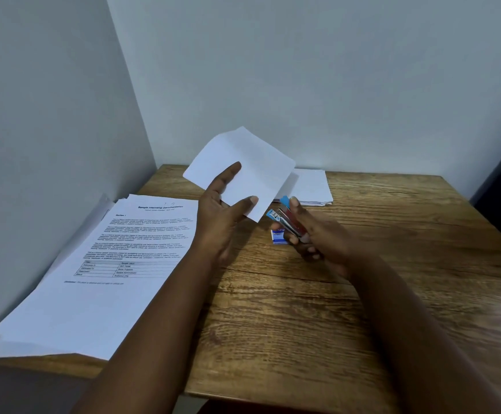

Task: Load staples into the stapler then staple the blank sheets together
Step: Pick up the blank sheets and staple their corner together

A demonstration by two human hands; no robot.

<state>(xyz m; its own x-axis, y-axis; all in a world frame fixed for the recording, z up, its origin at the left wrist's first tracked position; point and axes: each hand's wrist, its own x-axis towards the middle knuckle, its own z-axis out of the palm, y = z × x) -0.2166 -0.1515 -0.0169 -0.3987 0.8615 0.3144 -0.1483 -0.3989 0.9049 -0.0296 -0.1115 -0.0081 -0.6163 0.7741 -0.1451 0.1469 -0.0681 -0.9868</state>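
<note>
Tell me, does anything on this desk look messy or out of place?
Mostly tidy, with one exception: the printed stack on the left lies askew, its near corner hanging past the table edge and lower sheets fanned out unevenly. The left hand holds blank sheets; the right hand holds the stapler.

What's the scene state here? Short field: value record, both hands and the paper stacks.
left hand: holds blank sheets lifted off the table, thumb on top
right hand: grip closed on stapler, its blue tip pointing at the lower corner of the sheets
stapler contact: not yet on the paper, close to it
staple box: on the table, under the stapler
printed documents: stacked at left, overhanging the table edge
blank stack: at the far edge near the wall
staples loaded: cannot tell
</note>
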